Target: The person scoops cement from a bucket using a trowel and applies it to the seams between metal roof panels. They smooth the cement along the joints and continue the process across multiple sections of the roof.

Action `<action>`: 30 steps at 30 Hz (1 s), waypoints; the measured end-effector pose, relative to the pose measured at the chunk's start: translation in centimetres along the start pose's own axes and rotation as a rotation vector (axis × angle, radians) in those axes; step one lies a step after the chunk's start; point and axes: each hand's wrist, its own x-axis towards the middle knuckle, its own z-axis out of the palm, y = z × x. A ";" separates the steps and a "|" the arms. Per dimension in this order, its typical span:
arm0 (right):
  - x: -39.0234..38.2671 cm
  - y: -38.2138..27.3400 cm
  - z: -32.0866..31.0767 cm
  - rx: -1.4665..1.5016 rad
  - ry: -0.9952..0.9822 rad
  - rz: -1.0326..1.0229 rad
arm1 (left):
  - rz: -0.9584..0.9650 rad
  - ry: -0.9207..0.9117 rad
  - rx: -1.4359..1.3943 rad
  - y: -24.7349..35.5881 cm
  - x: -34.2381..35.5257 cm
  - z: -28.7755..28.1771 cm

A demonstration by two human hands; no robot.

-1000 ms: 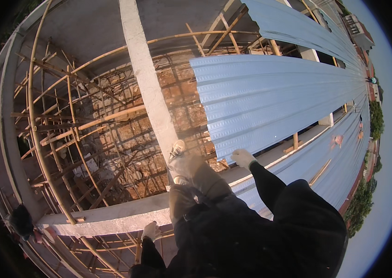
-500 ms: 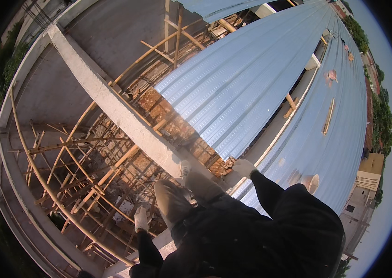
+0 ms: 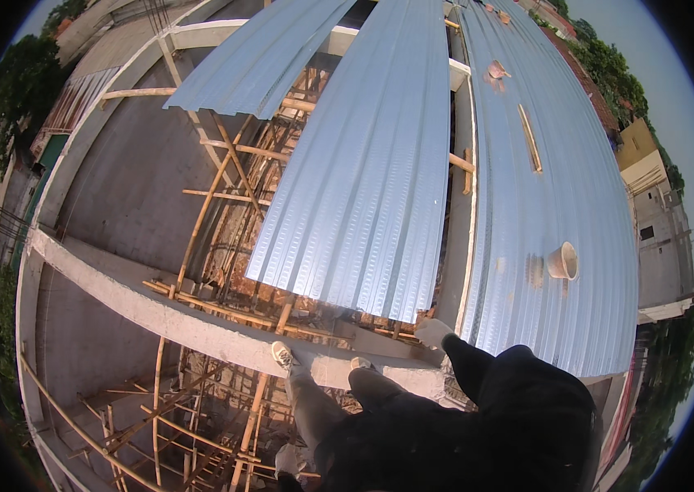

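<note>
My right hand [image 3: 432, 332], in a pale glove, is closed on the near right corner of a long blue-grey corrugated metal sheet [image 3: 355, 221]. The sheet spans an open gap over bamboo poles. My left hand [image 3: 288, 460], also gloved, hangs low by my left leg over the drop. It looks loosely open with nothing in it, though its fingers are small and partly blurred. Beneath my shoes [image 3: 283, 354] runs a narrow concrete beam [image 3: 199, 326].
Bamboo scaffolding [image 3: 158, 410] and rubble lie far below the beam. Another corrugated sheet [image 3: 257, 61] rests at the far left. Fixed roofing [image 3: 503, 246] on the right carries a bucket [image 3: 563, 262], a wooden strip [image 3: 530, 138] and a pinkish vessel [image 3: 496, 70].
My view has swung round, so the sheet and beam lie at a different angle. Both shoes now show on the beam. My right hand stays at the sheet's corner; my left has drawn nearer my body.
</note>
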 end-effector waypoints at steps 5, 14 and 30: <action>1.3 -4.9 4.7 -0.271 -0.028 -0.180 | 0.108 0.250 0.005 12.3 3.7 -7.8; -2.0 -17.1 8.5 0.312 0.049 -0.054 | 0.199 0.232 0.238 26.4 7.3 -19.8; -1.7 -12.0 12.2 0.471 0.074 -0.036 | 0.280 0.057 0.442 30.9 6.2 -11.7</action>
